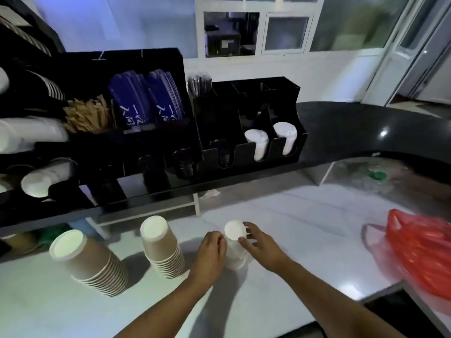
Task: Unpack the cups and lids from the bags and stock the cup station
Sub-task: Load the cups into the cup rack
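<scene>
The white tabletop (305,228) carries a white cup stack (234,245). Just left of it stands a brown cup stack (162,247), upside down. Farther left is a bigger brown stack (87,262). Well to its right lies a red bag (419,252).

Single view, head-worn, wide-angle. It looks forward and steeply down over the white table (280,289). Both forearms enter from the bottom edge. The left hand (211,250) and right hand (262,246) sit low centre, close to the lens, gripping the white cup stack (233,230). Farther off, the black shelf (366,128) with its organiser (249,113) crosses mid-frame, its front edge rising from lower left to right. Windows (285,32) on the far wall fill the top. The red bag (424,252) is cut by the right edge. Straight lines bow near the borders.
</scene>
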Available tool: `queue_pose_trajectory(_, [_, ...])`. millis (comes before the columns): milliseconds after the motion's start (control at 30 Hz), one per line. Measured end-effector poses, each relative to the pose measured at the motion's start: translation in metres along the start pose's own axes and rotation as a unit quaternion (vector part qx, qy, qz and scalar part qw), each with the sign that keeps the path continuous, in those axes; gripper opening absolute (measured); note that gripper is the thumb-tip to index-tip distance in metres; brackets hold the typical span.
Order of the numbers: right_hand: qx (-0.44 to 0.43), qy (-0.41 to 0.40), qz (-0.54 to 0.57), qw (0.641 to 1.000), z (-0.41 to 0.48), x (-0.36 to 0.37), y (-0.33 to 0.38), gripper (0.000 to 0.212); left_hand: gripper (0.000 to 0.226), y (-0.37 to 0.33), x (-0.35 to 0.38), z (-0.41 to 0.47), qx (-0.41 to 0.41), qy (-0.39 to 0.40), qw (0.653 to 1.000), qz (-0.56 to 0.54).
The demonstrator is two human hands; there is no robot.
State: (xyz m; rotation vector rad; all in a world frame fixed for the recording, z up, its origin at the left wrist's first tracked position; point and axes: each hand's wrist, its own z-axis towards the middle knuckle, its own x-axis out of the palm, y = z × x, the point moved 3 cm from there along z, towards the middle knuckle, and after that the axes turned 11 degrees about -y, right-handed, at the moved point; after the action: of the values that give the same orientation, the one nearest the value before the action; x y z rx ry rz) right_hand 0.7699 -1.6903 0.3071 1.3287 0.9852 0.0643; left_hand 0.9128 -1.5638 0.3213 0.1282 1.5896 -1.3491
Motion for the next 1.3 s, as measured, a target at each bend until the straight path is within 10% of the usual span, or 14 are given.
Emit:
queue_pose_trajectory(300, [-0.050,-0.031,-0.080,0.995,0.001,0.021,0.011,0.084,0.059,0.007,0.032,-0.015,0.049,0.114,0.983,-0.137])
queue_pose_trajectory(533, [-0.131,-0.102,-0.064,0.984,0.017,-0.020,0.116,0.088,0.089,-0.023,-0.055,0.021,0.078,-0.038,0.989,-0.123])
queue_pose_trajectory(933, [-0.383,-0.150,0.069,0.909,0.015,0.031,0.393,0.082,0.081,0.009,-0.314,0.039,0.191,-0.340,0.920,-0.023])
queue_pose_trajectory(1300, [-0.420,-0.145,0.108,0.889,0.004,0.151,0.447,0.085,0.060,0.198,-0.382,0.006,0.107,-0.317,0.932,0.138])
